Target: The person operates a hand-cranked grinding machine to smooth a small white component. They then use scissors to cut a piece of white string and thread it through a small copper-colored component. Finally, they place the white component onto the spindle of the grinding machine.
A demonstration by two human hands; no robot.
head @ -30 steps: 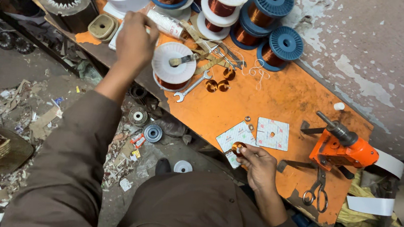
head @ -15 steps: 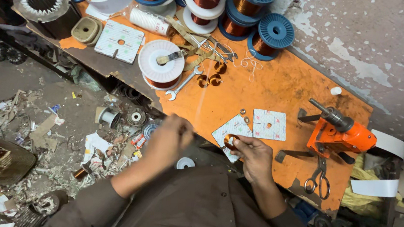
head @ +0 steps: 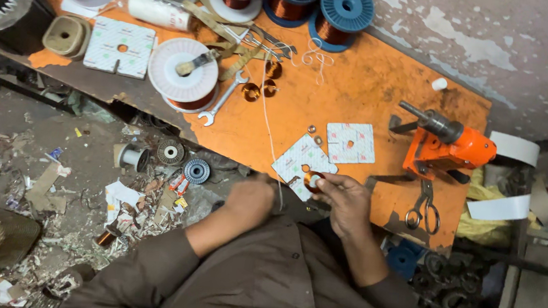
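A: Fingers first. Right hand [head: 347, 203]?

B: Fingertips pinch a small copper wire coil [head: 312, 179], held just over the near white square card [head: 301, 161] at the front edge of the bench. Thumb and forefinger close on the ring.

A: Left hand [head: 250, 198]?

B: Curled into a loose fist at the bench edge, back of the hand up. Cannot tell what the fingers hold. A thin white thread [head: 268, 124] runs down the table toward it.

A: Surface?

B: Orange-painted bench top [head: 372, 83], scuffed, paint worn off along the left edge. Second white card [head: 351, 143] just beside the first. Two more copper coils [head: 260, 90] mid-table, next to a steel spanner [head: 222, 98]. White spool of copper wire [head: 183, 75] left of that, blue spools [head: 339, 11] at the far edge.

A: Right side?

B: Orange winding tool [head: 450, 146], scissors [head: 424, 210] below it near the front edge. Bare orange patch between cards and tool, open.

A: Room?

B: Cracked, flaking concrete wall [head: 527, 57] behind. Floor [head: 54, 174] at left is littered with paper scraps and small bobbins.
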